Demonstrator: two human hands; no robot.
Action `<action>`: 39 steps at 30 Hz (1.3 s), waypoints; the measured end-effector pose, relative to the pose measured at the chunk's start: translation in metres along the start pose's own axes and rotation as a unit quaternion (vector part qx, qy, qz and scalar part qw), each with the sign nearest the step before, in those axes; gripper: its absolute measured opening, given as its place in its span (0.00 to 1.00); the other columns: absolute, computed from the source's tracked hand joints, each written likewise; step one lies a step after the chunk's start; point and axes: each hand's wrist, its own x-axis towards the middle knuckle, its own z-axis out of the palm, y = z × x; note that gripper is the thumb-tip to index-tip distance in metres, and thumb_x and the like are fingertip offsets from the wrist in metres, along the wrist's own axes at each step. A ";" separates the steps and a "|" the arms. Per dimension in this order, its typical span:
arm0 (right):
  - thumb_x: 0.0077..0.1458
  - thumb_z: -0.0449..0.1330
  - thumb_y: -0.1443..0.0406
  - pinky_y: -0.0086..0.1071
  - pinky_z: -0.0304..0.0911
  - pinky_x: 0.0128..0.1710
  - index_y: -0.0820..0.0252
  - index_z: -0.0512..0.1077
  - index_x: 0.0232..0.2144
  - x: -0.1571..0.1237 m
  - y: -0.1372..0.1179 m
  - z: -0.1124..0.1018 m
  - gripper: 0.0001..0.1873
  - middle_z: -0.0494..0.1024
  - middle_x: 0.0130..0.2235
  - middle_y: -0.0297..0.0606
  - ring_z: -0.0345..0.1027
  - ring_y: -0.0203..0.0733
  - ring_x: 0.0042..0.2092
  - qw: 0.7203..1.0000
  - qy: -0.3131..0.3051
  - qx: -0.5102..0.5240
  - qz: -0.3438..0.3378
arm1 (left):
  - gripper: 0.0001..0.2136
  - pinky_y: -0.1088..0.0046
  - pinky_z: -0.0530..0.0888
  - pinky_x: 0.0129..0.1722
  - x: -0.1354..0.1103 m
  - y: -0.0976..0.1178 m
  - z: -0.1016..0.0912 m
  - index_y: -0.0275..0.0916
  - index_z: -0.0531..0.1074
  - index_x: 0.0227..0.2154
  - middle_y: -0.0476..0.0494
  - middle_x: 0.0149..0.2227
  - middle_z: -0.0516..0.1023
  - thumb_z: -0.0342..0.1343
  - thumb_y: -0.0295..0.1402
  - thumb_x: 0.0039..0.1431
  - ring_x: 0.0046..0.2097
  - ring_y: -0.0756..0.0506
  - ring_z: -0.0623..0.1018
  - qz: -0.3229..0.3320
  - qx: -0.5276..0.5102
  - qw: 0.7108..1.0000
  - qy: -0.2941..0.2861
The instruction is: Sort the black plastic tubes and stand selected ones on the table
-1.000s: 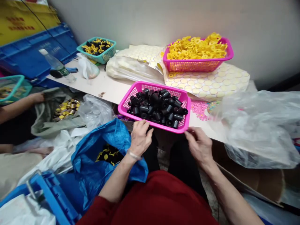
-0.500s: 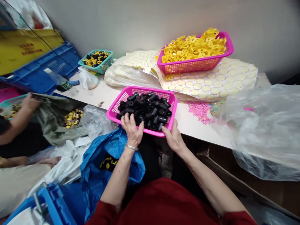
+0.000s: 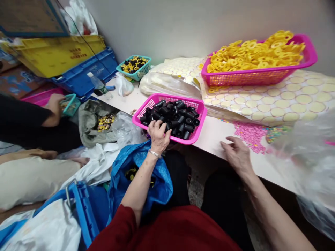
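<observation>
A pink mesh basket (image 3: 201,129) full of short black plastic cylinders (image 3: 180,115) sits at the table's near edge. My left hand (image 3: 158,137) lies over its near rim, fingers bent down among the cylinders; a black cylinder shows between fingers and thumb, though the fingertips are partly hidden. Right of the basket, my right hand (image 3: 238,157) hovers by the table edge, empty, thumb and fingers apart. Beyond it small pink pieces (image 3: 251,136) lie spread on the table. A blue bag (image 3: 162,184) with black and yellow parts is under my left forearm.
A larger pink basket (image 3: 243,80) heaped with yellow rings (image 3: 256,55) stands on patterned sheets (image 3: 293,90). A teal basket (image 3: 141,73), a bottle (image 3: 96,82) and a small plastic bag (image 3: 123,85) stand back left. Clear plastic (image 3: 309,157) hangs right. A co-worker's arm (image 3: 53,111) is at left.
My right hand has let go of the pink basket and moved right. My left hand's fingers have bent down into the black cylinders. The view has swung left.
</observation>
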 end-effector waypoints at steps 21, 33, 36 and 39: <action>0.49 0.58 0.57 0.38 0.68 0.32 0.57 0.69 0.27 -0.007 0.048 -0.025 0.09 0.71 0.31 0.37 0.65 0.40 0.28 0.983 0.140 -0.097 -0.064 | 0.15 0.66 0.72 0.42 0.057 0.023 0.021 0.38 0.76 0.31 0.47 0.32 0.76 0.72 0.37 0.40 0.38 0.46 0.74 -0.062 -0.364 0.924 -0.102; 0.59 0.50 0.67 0.36 0.65 0.40 0.59 0.74 0.30 0.063 -0.092 0.067 0.13 0.77 0.38 0.44 0.70 0.45 0.42 0.919 -0.131 -0.198 -0.314 | 0.21 0.74 0.73 0.37 0.033 -0.003 -0.002 0.37 0.73 0.31 0.51 0.30 0.74 0.74 0.39 0.33 0.33 0.51 0.74 -0.213 -0.497 0.839 0.062; 0.56 0.51 0.70 0.35 0.61 0.37 0.61 0.76 0.36 0.073 -0.112 0.081 0.13 0.77 0.42 0.45 0.68 0.47 0.44 0.880 -0.234 -0.299 -0.285 | 0.20 0.73 0.73 0.38 0.028 -0.004 -0.003 0.37 0.74 0.32 0.50 0.31 0.75 0.72 0.36 0.34 0.34 0.50 0.74 -0.222 -0.493 0.839 0.061; 0.51 0.53 0.73 0.36 0.58 0.35 0.62 0.76 0.43 0.078 -0.121 0.084 0.18 0.73 0.49 0.47 0.65 0.50 0.47 0.844 -0.263 -0.367 -0.288 | 0.18 0.74 0.72 0.37 0.024 -0.008 -0.003 0.37 0.75 0.32 0.50 0.32 0.73 0.71 0.33 0.34 0.35 0.49 0.74 -0.222 -0.479 0.848 0.059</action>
